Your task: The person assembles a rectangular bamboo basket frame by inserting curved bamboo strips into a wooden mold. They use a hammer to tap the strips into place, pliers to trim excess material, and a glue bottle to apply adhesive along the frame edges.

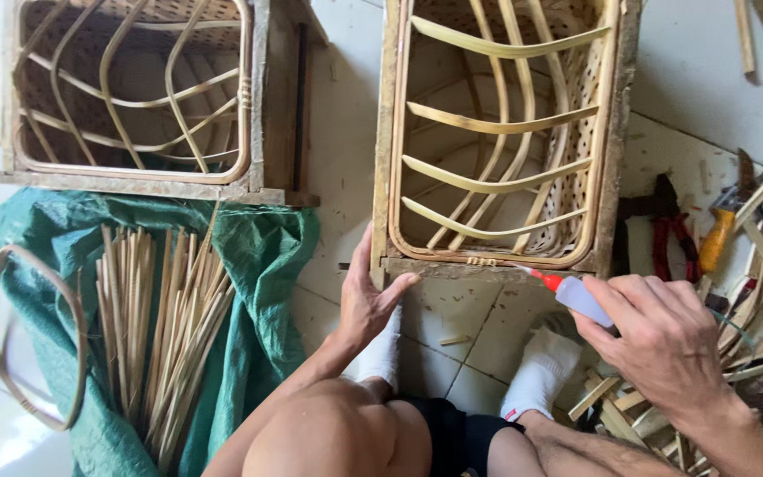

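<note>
A woven bamboo basket frame [496,132] is set on the tiled floor [342,150]. Its near left corner is steadied by the left hand [366,305], fingers spread flat. A small glue bottle [576,296] with a red nozzle is pinched in the right hand [664,340], its tip touching the frame's lower rim. Bamboo strips [156,327] lie on a green sack [258,265].
</note>
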